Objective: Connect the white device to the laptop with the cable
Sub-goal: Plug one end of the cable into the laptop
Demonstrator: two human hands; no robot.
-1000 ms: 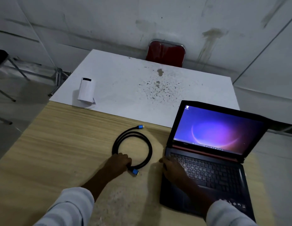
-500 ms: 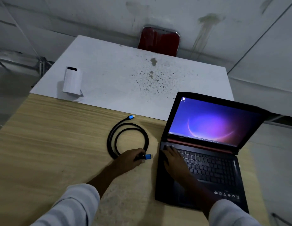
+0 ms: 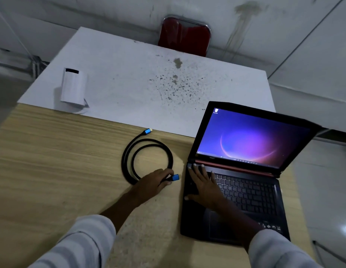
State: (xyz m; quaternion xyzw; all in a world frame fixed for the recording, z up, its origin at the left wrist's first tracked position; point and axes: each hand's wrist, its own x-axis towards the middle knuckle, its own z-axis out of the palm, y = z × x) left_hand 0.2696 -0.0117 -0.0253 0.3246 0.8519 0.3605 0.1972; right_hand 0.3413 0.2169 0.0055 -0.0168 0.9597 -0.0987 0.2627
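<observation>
A black cable lies coiled on the wooden table, with a blue plug at each end. My left hand pinches the near blue plug, which points toward the laptop's left side. The far blue plug rests free near the white board. The open black laptop sits at the right with its screen lit purple. My right hand lies flat on the left part of its keyboard, fingers spread. The white device stands at the far left on the white board.
A stained white board covers the far half of the table. A red chair stands behind it against the wall. Metal frames show at the far left on the floor.
My left hand has taken the near plug and turned it rightward toward the laptop's side. My right hand slid farther up the keyboard's left part. The view shifted a little.
</observation>
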